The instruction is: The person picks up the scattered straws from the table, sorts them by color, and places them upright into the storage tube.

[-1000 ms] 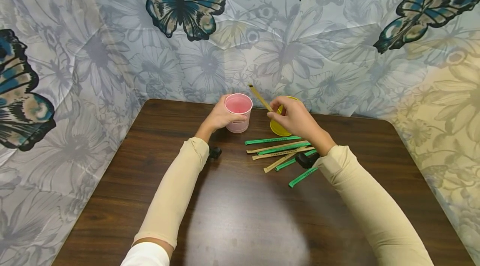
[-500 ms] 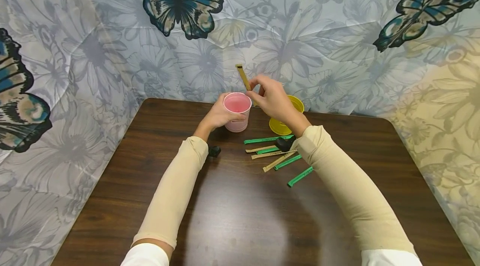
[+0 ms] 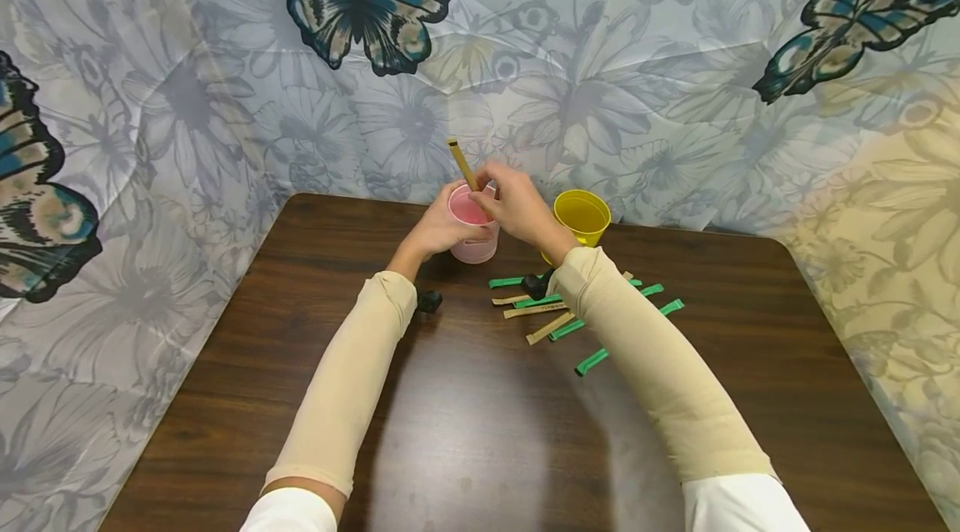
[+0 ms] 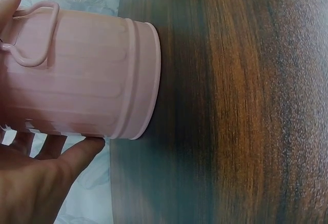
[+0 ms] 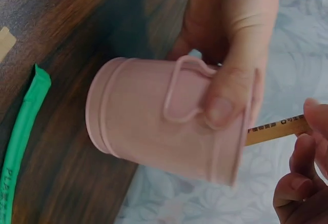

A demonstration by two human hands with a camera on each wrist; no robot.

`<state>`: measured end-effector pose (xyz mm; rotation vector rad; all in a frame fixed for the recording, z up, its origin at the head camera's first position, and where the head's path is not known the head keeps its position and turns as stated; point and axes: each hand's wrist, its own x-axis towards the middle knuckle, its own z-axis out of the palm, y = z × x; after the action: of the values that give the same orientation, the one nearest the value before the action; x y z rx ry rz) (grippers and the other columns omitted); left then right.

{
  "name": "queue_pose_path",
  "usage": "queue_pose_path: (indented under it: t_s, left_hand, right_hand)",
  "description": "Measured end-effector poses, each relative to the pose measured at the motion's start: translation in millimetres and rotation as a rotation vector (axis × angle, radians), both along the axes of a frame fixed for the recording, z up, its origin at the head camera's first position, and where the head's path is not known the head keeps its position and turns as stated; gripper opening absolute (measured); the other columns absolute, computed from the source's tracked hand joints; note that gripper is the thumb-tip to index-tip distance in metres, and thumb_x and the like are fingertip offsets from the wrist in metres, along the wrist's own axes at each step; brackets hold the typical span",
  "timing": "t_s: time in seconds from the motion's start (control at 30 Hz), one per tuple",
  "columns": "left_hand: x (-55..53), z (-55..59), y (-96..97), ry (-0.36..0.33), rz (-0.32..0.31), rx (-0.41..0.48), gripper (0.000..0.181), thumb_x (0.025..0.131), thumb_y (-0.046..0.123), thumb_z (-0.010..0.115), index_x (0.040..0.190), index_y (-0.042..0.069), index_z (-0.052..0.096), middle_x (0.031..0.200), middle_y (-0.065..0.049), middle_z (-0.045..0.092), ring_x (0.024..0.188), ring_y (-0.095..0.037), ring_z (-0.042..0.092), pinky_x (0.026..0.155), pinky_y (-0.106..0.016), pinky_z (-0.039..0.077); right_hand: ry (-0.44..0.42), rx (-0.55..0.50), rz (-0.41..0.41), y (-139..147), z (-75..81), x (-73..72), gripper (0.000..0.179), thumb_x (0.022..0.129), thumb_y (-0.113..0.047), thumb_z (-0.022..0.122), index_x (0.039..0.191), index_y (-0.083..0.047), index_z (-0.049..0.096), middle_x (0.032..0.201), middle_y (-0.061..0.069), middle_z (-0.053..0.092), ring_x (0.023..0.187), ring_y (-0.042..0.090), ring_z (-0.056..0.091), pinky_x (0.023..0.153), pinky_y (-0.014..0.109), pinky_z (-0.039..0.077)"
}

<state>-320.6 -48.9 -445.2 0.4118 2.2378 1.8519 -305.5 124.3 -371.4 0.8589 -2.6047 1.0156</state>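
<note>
My left hand [image 3: 435,229] grips a small pink metal pail [image 3: 474,252] near the table's back edge. Its thumb lies over the wire handle, as the right wrist view shows. The pail stands upright with its mouth up. With thumb and fingers my right hand [image 3: 521,211] pinches a slim brown paper-wrapped straw [image 3: 462,164], printed with dark lettering. One end points up and left, above the pail; the other passes behind the pail's rim in the right wrist view. The right hand overlaps the pail's right rim in the head view.
A yellow pail [image 3: 582,215] stands to the right, partly behind the right wrist. Several green wrapped straws [image 3: 592,362] and brown wrapped straws [image 3: 550,328] lie loosely under the right forearm. A butterfly-print cloth [image 3: 420,115] hangs behind the brown table [image 3: 337,232].
My right hand has moved left from in front of the yellow pail to the pink pail's mouth, carrying the brown wrapped straw. My left hand keeps holding the pink pail in place.
</note>
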Motion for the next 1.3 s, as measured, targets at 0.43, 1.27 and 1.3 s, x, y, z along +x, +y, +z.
queue_pose_path:
  t_s: [0.43,1.27,1.3]
  left_hand:
    - [-1.1,1.7,0.6,-0.008,-0.01,-0.023,0.099,0.077,0.018,0.091,0.155,0.016,0.03,0.154,-0.007,0.043,0.135,-0.026,0.052,0.114,-0.042,0.046]
    - [1.5,2.5,1.9,0.026,0.029,-0.032,0.099,0.073,0.014,0.092,0.153,0.011,0.033,0.142,-0.01,0.056,0.129,-0.024,0.057,0.111,-0.039,0.048]
    - [1.9,2.6,2.2,0.027,0.026,-0.03,0.098,0.073,0.014,0.092,0.153,0.011,0.034,0.142,-0.011,0.056,0.129,-0.025,0.057,0.11,-0.038,0.048]
  right_hand:
    - [-0.053,0.08,-0.03,2,-11.6,-0.2,0.016,0.094,-0.016,0.073,0.107,-0.008,0.068,0.104,0.007,0.072,0.079,0.024,0.06,0.074,0.035,0.05]
    - [-0.087,0.259,0.037,91,-8.1,67.5,0.025,0.096,-0.022,0.072,0.12,-0.015,0.068,0.106,0.0,0.072,0.069,0.012,0.054,0.066,0.028,0.049]
    - [-0.102,0.273,0.033,95,-10.0,71.1,0.026,0.096,-0.023,0.072,0.121,-0.015,0.067,0.108,0.0,0.072,0.07,0.012,0.054,0.067,0.028,0.049]
